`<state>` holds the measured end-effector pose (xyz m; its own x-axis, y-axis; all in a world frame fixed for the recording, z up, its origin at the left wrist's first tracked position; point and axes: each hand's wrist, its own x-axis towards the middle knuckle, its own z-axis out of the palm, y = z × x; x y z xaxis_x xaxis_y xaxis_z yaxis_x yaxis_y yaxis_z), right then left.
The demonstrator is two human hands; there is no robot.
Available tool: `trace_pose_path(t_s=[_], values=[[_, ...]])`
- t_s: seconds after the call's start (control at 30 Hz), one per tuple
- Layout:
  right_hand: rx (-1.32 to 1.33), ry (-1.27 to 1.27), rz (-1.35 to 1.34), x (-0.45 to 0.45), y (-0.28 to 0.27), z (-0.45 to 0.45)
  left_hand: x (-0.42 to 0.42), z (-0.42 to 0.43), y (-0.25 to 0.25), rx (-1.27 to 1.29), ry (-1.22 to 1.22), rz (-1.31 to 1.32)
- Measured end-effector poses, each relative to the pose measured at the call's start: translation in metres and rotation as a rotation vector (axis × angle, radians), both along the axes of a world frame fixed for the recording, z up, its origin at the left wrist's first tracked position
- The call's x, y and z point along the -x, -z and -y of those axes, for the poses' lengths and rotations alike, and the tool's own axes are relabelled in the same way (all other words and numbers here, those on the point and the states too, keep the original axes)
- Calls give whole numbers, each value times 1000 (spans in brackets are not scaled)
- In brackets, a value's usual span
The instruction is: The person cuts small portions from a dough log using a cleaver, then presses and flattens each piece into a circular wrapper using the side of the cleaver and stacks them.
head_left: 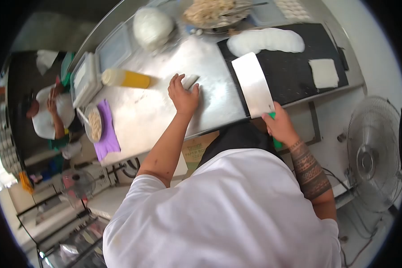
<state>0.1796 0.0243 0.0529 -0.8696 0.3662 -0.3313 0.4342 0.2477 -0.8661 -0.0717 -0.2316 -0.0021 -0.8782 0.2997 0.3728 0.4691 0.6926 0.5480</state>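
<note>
My right hand (281, 125) is closed round the green handle of a wide cleaver (254, 85). Its broad, shiny blade lies over the near left edge of a black board (290, 80). On the steel table, my left hand (184, 96) has its fingers spread about a small whitish roll (190, 81). The roll sits between thumb and index finger; whether they press on it I cannot tell. Overlapping round white wrappers (265, 41) form a row on the board's far side. A squarish white sheet (324, 73) lies towards its right end.
Left on the steel table (143, 116) are a yellow-filled squeeze bottle (127, 79), a bowl of filling (94, 125) and a purple cloth (107, 129). Behind stand a plastic-wrapped white mass (152, 27) and a large filling bowl (216, 13). A fan (373, 152) stands right; another person (53, 107) is at left.
</note>
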Motion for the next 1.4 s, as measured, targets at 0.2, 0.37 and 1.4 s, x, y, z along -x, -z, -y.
trace_pose_path(t_s=[0.2,0.37,1.4], values=[[-549,-437,-40,118,-39,64,14,35,15,-20,16,214],[-777,-648,-12,154,-51,94,23,38,15,-35,73,180],[281,683,143,-124,45,6,-45,-151,-65,471,1279,-274]])
